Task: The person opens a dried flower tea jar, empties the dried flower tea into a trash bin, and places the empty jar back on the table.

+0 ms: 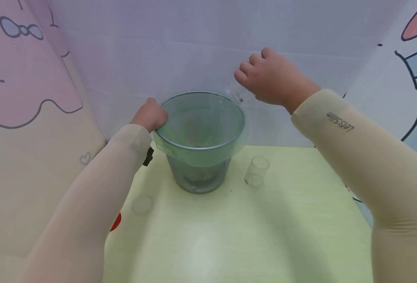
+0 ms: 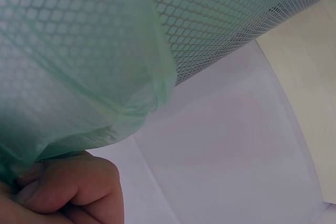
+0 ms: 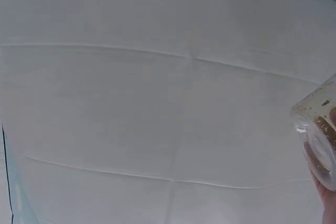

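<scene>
A mesh wastebasket [image 1: 198, 184] stands on the table, lined with a thin green bin bag [image 1: 201, 155] folded over its rim. My left hand [image 1: 151, 114] is at the left side of the rim; in the left wrist view, its curled fingers [image 2: 79, 184] grip the gathered bag. Raised above the right of the basket, my right hand [image 1: 270, 76] holds a clear glass [image 1: 242, 94], tilted toward the basket. Brown bits cling inside this glass [image 3: 317, 106] in the right wrist view. Most of the right fingers are hidden in the head view.
Another clear glass [image 1: 257, 171] stands right of the basket. A clear round disc [image 1: 142, 204] lies on the left of the table [image 1: 201, 228], near a partly hidden red object [image 1: 115, 223]. Small dark specks lie before the basket. Printed cloth walls enclose the table.
</scene>
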Demonstrator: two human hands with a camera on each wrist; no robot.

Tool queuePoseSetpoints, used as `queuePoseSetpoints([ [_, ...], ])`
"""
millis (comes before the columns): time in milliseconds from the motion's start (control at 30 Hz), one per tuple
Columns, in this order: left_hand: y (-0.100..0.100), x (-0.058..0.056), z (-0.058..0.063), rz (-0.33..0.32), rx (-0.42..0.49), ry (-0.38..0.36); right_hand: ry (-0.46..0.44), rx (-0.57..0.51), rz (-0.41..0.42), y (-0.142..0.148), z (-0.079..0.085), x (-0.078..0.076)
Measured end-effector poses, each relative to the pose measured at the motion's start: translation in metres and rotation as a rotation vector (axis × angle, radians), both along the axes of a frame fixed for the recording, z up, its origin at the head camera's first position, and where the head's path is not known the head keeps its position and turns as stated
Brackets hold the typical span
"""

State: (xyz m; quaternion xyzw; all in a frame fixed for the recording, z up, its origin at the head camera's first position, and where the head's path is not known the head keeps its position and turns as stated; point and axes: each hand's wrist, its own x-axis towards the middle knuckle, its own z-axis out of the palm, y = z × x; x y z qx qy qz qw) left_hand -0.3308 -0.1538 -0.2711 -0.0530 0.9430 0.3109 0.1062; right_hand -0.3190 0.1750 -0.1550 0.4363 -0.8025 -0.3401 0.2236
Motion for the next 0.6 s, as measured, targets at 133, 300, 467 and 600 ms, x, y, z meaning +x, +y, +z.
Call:
queuePoseSetpoints([
  [133, 0.001, 0.001, 0.001, -0.005, -0.004, 0.003, -0.052, -0.061, -0.037, 0.003, -0.005, 0.001],
  [300, 0.001, 0.002, 0.001, -0.01, -0.005, 0.002, -0.137, -0.138, -0.09, 0.009, -0.013, 0.002],
  [467, -0.001, 0.002, 0.002, -0.013, -0.021, -0.002, -0.242, -0.243, -0.141, 0.013, -0.018, 0.002],
  [600, -0.001, 0.001, 0.002, -0.002, -0.016, 0.0, -0.292, -0.321, -0.18, 0.017, -0.02, 0.002],
])
